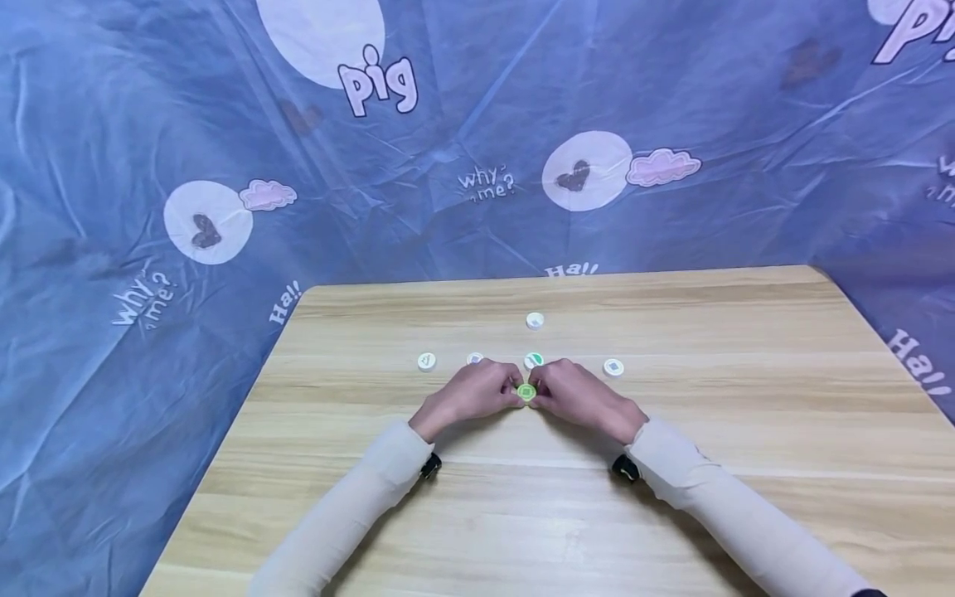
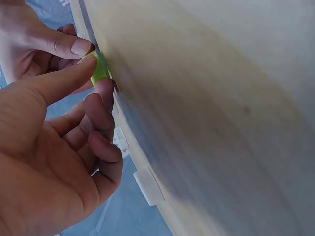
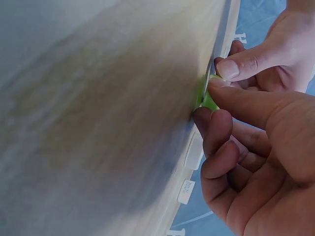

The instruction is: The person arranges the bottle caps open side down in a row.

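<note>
A small bright green disc with a square mark on its face is at mid-table, between the two hands. My left hand pinches its left edge between thumb and forefinger. From the other side my right hand pinches the right edge the same way. In the left wrist view the green disc shows between the fingertips, close to the tabletop. The right wrist view also shows the green disc, partly covered by fingers. Just behind it lies a white-and-green disc. A white disc is partly hidden behind my left hand.
On the wooden table a white disc lies to the left, another patterned disc to the right, and one more white disc farther back. A blue printed cloth hangs behind the table's far edge.
</note>
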Tool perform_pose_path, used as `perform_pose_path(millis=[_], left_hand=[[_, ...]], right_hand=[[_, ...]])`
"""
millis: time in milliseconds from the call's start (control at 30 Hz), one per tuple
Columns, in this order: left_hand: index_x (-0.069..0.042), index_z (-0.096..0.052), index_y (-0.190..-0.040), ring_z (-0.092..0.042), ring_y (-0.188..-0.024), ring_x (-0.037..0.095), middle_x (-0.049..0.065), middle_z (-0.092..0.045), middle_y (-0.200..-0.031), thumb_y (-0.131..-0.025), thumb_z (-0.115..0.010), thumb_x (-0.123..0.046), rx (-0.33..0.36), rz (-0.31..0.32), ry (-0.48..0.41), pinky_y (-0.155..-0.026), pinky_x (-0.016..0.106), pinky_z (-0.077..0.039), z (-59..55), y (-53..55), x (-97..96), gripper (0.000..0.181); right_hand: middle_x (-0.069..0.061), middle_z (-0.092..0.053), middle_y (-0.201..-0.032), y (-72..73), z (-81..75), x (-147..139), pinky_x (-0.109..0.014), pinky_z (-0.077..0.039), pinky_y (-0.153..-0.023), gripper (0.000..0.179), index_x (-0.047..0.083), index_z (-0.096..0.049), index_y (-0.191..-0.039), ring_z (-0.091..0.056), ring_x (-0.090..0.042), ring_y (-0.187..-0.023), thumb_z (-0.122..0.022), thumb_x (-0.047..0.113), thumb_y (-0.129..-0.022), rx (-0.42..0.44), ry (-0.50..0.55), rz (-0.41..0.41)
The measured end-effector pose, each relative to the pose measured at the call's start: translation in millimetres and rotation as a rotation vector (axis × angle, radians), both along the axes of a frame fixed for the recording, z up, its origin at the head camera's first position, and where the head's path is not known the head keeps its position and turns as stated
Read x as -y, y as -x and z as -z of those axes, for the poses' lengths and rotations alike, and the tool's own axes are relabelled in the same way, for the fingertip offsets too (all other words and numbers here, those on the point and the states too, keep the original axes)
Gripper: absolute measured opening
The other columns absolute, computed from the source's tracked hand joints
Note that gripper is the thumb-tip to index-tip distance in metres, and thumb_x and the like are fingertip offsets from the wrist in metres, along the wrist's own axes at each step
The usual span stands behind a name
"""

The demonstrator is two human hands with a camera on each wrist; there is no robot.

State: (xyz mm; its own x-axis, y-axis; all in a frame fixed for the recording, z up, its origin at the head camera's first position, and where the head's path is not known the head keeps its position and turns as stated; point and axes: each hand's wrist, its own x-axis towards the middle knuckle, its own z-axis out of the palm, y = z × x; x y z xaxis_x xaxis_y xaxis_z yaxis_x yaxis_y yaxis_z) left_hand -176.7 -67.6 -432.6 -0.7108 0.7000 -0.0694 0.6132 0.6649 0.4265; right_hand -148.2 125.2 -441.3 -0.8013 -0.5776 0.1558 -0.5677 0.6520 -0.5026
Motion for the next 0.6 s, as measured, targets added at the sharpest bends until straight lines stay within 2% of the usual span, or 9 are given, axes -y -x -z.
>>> perform_pose_path(millis=[233,600], left_hand=[[-0.012,-0.067,-0.106,-0.051,-0.058,0.003,-0.011,-0.057,-0.067,-0.085,-0.072,-0.028,-0.001,-0.009,0.012,-0.055,0.02,-0.043,0.9,0.2,-4.3,0.027],[-0.013,-0.067,-0.105,-0.049,-0.056,0.002,-0.011,-0.055,-0.065,-0.084,-0.073,-0.027,0.021,-0.003,0.007,-0.053,0.019,-0.041,1.6,0.3,-3.4,0.026]], right_hand=[[0.005,-0.061,-0.073,0.2,1.9,-2.9,-0.02,-0.045,-0.056,0.006,0.011,-0.067,-0.081,-0.051,-0.003,-0.061,-0.072,0.009,-0.083,-0.012,0.006,0.007],[0.002,-0.065,-0.078,-2.3,1.2,-6.2,-0.02,-0.047,-0.058,0.008,0.01,-0.069,-0.086,-0.053,-0.003,-0.063,-0.075,0.01,-0.081,0.019,0.003,0.013]])
